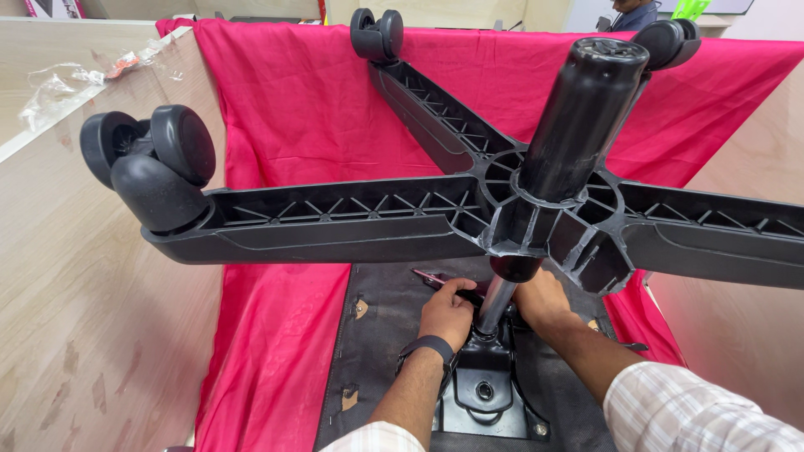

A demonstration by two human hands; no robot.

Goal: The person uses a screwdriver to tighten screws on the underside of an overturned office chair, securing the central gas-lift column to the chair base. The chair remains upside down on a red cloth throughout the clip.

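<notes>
An upturned office chair stands in front of me: its black star base (pixel 352 219) with castor wheels (pixel 159 159) spreads out on top, and a black gas-lift cylinder (pixel 582 117) sticks up through the hub. Below, a chrome column (pixel 496 303) runs down into a black metal mechanism plate (pixel 484 387) on the dark seat underside (pixel 377 351). My left hand (pixel 446 311), with a dark wristband, is closed by the column's foot on a thin maroon-handled tool (pixel 431 278). My right hand (pixel 540 298) grips at the other side of the column, partly hidden under the hub.
A red cloth (pixel 293 109) lines the box-like space between pale wooden panels (pixel 75 276) left and right. Crumpled clear plastic (pixel 59 84) lies on the left panel's top. Another person (pixel 632 12) stands at the far back.
</notes>
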